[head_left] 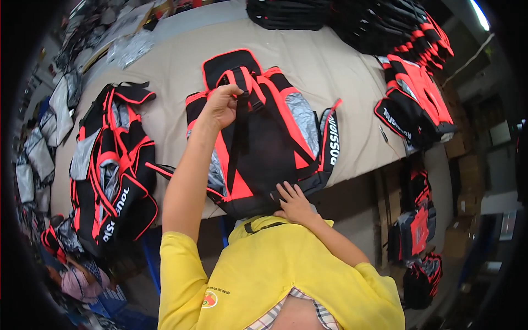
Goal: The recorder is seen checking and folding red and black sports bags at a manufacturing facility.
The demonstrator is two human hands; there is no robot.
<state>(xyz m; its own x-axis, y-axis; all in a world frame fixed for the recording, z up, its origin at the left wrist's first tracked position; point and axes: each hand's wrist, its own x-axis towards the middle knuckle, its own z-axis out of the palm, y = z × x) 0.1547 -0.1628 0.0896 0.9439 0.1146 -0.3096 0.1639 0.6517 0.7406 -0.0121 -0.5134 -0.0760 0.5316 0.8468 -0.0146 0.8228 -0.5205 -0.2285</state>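
A black backpack with neon-coral trim and silver side panels lies on the cloth-covered table right in front of me. Its top flap is folded out toward the far side. Near the top of the pack, my left hand is closed in a pinch on a black webbing strap, which runs down along the pack. A black buckle sits just right of those fingers. My right hand rests with fingers spread on the pack's near edge, close to my body.
Another such backpack lies to the left. More coral-and-black packs are at the right edge of the table, with a black stack behind. Clear plastic lies far left. A person is at lower left.
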